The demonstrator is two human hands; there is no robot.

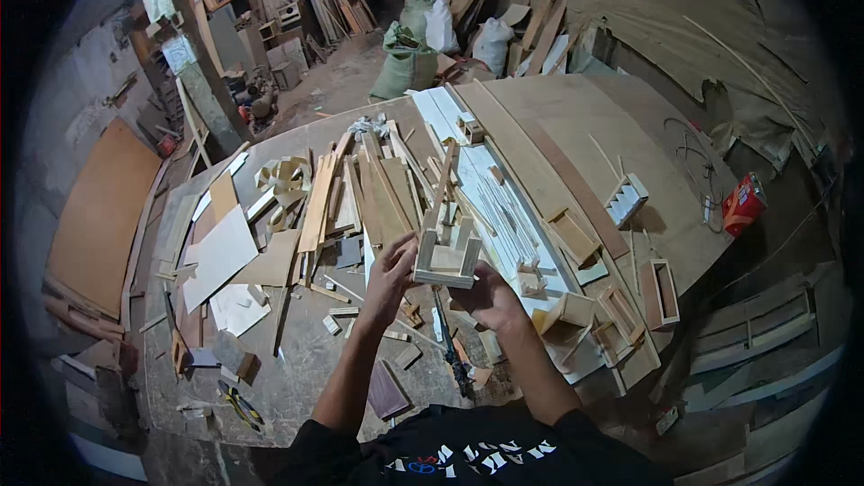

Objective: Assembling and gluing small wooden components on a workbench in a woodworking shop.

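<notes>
Between my two hands I hold a small wooden frame (445, 277) above the worktable. It has a flat layered base, and several short posts rise from it, like a miniature piece of furniture. My left hand (394, 268) grips its left side, with the fingers bent round the edge. On the right, my right hand (491, 297) supports the base from below and the side; some of its fingers are hidden behind the frame. Underneath, a dark tool or cord (456, 362) lies on the table among small wood offcuts (409, 356).
Long wood strips (322, 202) and pale board pieces (222, 256) cover the table's left half. Pliers (239, 405) lie near the front. To the right are a white board (486, 184), small wooden boxes (661, 292) and a red can (743, 205). Sacks (405, 63) stand beyond the table.
</notes>
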